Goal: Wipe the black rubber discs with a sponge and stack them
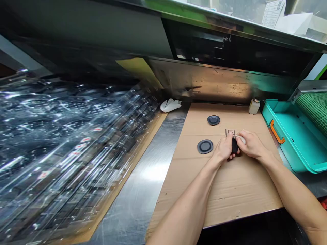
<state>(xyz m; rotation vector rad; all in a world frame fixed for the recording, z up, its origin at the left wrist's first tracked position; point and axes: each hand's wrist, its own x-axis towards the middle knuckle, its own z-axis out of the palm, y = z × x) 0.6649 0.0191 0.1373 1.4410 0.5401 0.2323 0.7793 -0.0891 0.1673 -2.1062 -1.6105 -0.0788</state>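
My left hand (223,149) grips a small black plastic part (234,145) over the cardboard sheet (219,190). The part is tilted and partly hidden by my fingers. In my closed right hand (251,144) is a slim white-handled tool (241,138), brought up against the part's upper edge; its tip is too small to make out. Two dark round plastic parts, each with a small tab, lie flat on the cardboard to the left of my hands: a nearer one (205,146) and a farther one (213,119).
Stacked clear plastic trays (76,149) fill the left side. A crumpled white tissue (170,105) lies near the metal back panel (217,81). A small capped bottle (254,105) stands at the cardboard's far right corner, beside a teal bin (293,149) with an orange handle (277,132).
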